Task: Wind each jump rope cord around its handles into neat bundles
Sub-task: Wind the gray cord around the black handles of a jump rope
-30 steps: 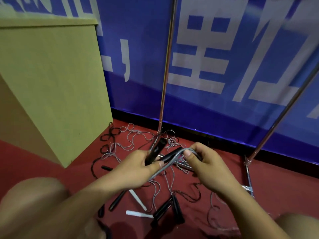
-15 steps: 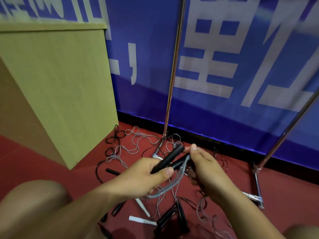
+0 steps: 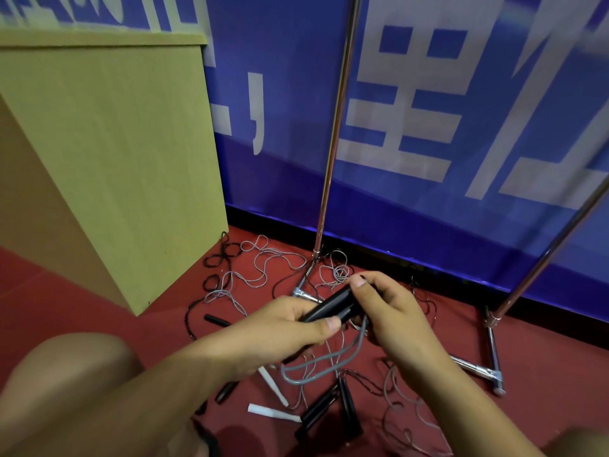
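Both hands curl round the paired black handles (image 3: 333, 308), left hand (image 3: 286, 328) at eight o'clock, right hand (image 3: 389, 311) at three, while the limp, springy-looking grey cord (image 3: 329, 361) loops toward six, probably best pinched near the handles.

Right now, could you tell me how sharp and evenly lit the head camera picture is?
Head view: wide-angle bend leans the metal poles outward; the banner lettering is smeared by motion blur; the hands on the black handles are soft; the loose cords stay readable; the lower corners fall dim.
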Demonstrator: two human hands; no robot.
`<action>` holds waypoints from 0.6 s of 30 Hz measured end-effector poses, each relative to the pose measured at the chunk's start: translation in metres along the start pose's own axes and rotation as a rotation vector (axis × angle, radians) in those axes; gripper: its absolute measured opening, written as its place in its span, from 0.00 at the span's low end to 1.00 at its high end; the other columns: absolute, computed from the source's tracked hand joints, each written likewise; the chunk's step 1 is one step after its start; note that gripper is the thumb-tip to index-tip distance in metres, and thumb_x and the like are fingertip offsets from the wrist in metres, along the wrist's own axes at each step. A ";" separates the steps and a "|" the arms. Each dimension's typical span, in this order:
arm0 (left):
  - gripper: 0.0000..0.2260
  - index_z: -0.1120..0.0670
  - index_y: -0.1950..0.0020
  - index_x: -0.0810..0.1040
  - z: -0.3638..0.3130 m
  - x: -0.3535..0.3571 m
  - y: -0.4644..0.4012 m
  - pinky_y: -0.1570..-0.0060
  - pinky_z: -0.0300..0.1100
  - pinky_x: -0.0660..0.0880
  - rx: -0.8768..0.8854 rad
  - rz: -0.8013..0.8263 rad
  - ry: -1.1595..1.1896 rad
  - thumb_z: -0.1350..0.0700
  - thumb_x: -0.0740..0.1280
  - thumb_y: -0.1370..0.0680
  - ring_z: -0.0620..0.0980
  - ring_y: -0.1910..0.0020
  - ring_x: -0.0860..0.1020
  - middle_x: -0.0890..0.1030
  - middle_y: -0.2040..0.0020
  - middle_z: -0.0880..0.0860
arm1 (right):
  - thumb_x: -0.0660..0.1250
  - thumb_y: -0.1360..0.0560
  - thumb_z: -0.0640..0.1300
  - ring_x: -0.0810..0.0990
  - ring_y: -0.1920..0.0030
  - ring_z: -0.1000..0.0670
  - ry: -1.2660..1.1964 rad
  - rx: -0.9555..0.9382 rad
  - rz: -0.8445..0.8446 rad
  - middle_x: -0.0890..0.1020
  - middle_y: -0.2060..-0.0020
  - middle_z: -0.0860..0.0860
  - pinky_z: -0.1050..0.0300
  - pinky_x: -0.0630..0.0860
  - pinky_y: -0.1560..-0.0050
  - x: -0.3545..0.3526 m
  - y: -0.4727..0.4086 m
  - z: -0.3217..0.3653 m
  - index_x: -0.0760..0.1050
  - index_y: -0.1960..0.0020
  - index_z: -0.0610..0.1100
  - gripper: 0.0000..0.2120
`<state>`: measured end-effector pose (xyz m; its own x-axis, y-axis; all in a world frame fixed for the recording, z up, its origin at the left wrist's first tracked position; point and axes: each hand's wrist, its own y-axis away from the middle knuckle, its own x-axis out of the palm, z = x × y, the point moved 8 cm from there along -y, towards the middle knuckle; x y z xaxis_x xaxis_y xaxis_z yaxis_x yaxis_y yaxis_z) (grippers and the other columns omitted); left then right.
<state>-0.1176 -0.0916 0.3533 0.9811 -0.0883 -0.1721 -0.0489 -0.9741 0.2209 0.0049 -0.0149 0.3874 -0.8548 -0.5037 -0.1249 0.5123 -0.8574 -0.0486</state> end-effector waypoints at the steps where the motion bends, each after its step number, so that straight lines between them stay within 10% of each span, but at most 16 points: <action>1: 0.15 0.52 0.59 0.76 0.000 -0.002 -0.001 0.58 0.49 0.65 -0.016 -0.008 0.056 0.41 0.71 0.27 0.54 0.61 0.67 0.70 0.63 0.54 | 0.63 0.19 0.46 0.72 0.72 0.62 -0.022 0.002 -0.004 0.76 0.72 0.59 0.71 0.67 0.70 0.000 0.000 0.001 0.79 0.51 0.43 0.09; 7: 0.09 0.55 0.38 0.76 0.000 0.009 0.000 0.57 0.47 0.77 -0.043 0.063 0.116 0.55 0.62 0.16 0.52 0.55 0.81 0.82 0.53 0.52 | 0.66 0.22 0.54 0.75 0.66 0.57 0.067 0.012 -0.054 0.79 0.66 0.55 0.65 0.71 0.64 -0.008 -0.002 -0.004 0.81 0.52 0.46 0.11; 12: 0.04 0.54 0.43 0.74 -0.004 0.004 0.006 0.65 0.46 0.76 -0.005 0.121 -0.060 0.57 0.62 0.16 0.52 0.66 0.77 0.74 0.58 0.54 | 0.65 0.26 0.60 0.56 0.77 0.55 0.034 0.176 0.128 0.63 0.76 0.53 0.61 0.51 0.75 -0.011 0.000 -0.005 0.80 0.53 0.38 0.23; 18: 0.15 0.37 0.57 0.76 -0.003 -0.002 0.018 0.73 0.39 0.69 -0.027 0.139 -0.129 0.54 0.60 0.15 0.44 0.74 0.69 0.73 0.60 0.51 | 0.67 0.26 0.41 0.69 0.73 0.54 -0.168 0.216 0.188 0.75 0.69 0.46 0.59 0.62 0.69 -0.032 0.005 0.006 0.78 0.46 0.41 0.10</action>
<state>-0.1203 -0.1079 0.3603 0.9329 -0.2496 -0.2594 -0.1760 -0.9448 0.2762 0.0343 -0.0041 0.3971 -0.7576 -0.6504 0.0543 0.6487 -0.7411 0.1734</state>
